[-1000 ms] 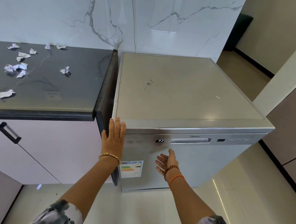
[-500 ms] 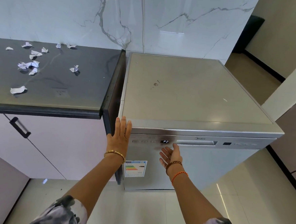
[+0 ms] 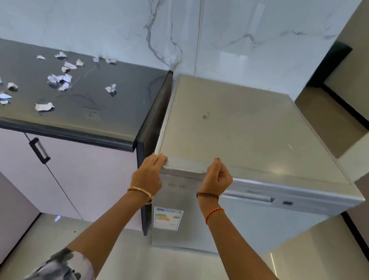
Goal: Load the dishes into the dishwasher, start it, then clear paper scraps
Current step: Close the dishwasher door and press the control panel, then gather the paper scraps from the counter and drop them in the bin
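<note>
The silver dishwasher [image 3: 245,126] stands with its door closed, right of the dark countertop [image 3: 116,104]. My left hand [image 3: 148,176] rests against the dishwasher's front left top corner, fingers lying over the edge. My right hand [image 3: 217,177] is in front of the control strip with its fingers curled and the thumb raised at the top edge; it holds nothing. Several crumpled white paper scraps [image 3: 59,79] lie scattered over the countertop's left and rear part. No dishes are in view.
A white marble wall [image 3: 186,30] runs behind both. Pale cabinet doors with a black handle [image 3: 39,150] sit under the countertop. An energy label [image 3: 167,218] is stuck on the dishwasher door. Light tiled floor lies below, and a passage opens at the right.
Both hands have risen from the dishwasher's front panel to its top front edge. My right hand's fingers have curled. The view has shifted right and back, showing more countertop.
</note>
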`<state>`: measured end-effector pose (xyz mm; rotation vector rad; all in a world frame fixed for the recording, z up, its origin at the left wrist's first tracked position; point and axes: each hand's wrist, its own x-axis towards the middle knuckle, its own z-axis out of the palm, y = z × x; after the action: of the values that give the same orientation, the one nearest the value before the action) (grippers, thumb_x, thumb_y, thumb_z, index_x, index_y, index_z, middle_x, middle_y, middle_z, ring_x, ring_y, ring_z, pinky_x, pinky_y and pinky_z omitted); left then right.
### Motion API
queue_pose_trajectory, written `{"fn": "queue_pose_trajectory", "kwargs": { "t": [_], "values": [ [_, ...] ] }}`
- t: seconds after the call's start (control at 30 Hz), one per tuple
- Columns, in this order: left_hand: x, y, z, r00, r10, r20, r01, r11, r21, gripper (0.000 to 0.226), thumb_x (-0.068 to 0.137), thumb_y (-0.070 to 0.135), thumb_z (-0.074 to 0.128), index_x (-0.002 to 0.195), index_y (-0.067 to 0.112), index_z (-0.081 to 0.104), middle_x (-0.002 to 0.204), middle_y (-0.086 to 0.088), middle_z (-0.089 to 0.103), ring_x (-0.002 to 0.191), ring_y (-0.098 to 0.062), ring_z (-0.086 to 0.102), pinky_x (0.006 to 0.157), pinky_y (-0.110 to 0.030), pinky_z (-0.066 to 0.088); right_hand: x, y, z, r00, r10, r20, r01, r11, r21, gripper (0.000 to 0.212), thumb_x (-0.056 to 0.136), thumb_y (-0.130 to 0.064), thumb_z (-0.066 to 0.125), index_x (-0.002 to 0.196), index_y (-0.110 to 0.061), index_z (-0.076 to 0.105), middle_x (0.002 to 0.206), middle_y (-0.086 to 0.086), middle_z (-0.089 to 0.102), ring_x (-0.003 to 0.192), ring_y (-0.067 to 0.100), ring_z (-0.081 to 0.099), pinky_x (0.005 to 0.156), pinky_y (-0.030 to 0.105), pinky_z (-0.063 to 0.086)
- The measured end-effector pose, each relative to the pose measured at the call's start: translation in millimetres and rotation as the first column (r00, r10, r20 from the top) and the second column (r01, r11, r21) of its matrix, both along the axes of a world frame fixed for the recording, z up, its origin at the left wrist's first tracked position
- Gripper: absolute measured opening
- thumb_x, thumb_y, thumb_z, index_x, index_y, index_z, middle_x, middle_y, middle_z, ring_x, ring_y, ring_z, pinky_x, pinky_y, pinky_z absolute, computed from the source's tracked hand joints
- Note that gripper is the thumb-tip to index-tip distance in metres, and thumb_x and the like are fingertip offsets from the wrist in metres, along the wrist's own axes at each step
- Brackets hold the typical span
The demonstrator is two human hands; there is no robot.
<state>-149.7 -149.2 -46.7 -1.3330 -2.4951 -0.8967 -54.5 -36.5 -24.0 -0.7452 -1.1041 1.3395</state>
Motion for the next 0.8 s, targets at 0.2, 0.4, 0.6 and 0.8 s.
{"fn": "queue_pose_trajectory", "kwargs": {
  "t": [0.2,0.4,0.6,0.8],
  "values": [
    [-57,-25,38,0.927,0.185,0.326,-0.268,0.935,0.231,0.02,0.082,-0.009,0.055,0.091,-0.001,0.071,0.094,-0.016,0.069,0.082,-0.019,0.058,0.079,-0.018,0.04,-68,-25,51,0.967,0.224,-0.119,-0.206,0.967,0.149,0.039,0.084,-0.02,0.05,0.046,-0.015,0.04,0.036,-0.01,0.036,0.036,0.002,0.029,0.041,0.017,0.029],
    [-112,-94,49,0.827,0.304,0.474,-0.493,0.796,0.35,0.027,0.078,-0.016,0.05,0.093,-0.003,0.069,0.096,-0.016,0.069,0.082,-0.021,0.058,0.078,-0.017,0.042,-132,-93,33,0.942,0.318,-0.108,-0.316,0.948,0.035,0.034,0.083,-0.018,0.045,0.051,-0.008,0.046,0.041,-0.005,0.041,0.037,0.009,0.032,0.037,0.017,0.028],
    [-170,-152,50,0.691,0.399,0.603,-0.663,0.683,0.307,0.027,0.085,-0.009,0.049,0.105,-0.001,0.063,0.104,-0.015,0.065,0.086,-0.018,0.054,0.08,-0.024,0.043,-196,-138,40,0.879,0.459,0.132,-0.467,0.883,0.044,0.025,0.093,-0.005,0.048,0.072,-0.015,0.057,0.06,0.003,0.051,0.043,0.007,0.042,0.038,0.014,0.037],
    [-235,-177,69,0.608,0.404,0.684,-0.771,0.507,0.386,0.03,0.084,-0.007,0.048,0.106,0.005,0.063,0.092,-0.006,0.06,0.079,-0.018,0.054,0.078,-0.035,0.051,-245,-159,40,0.729,0.433,0.53,-0.601,0.776,0.192,0.012,0.082,-0.031,0.063,0.089,-0.023,0.059,0.074,-0.008,0.058,0.055,0.003,0.052,0.051,0.012,0.04]
  ]
}}
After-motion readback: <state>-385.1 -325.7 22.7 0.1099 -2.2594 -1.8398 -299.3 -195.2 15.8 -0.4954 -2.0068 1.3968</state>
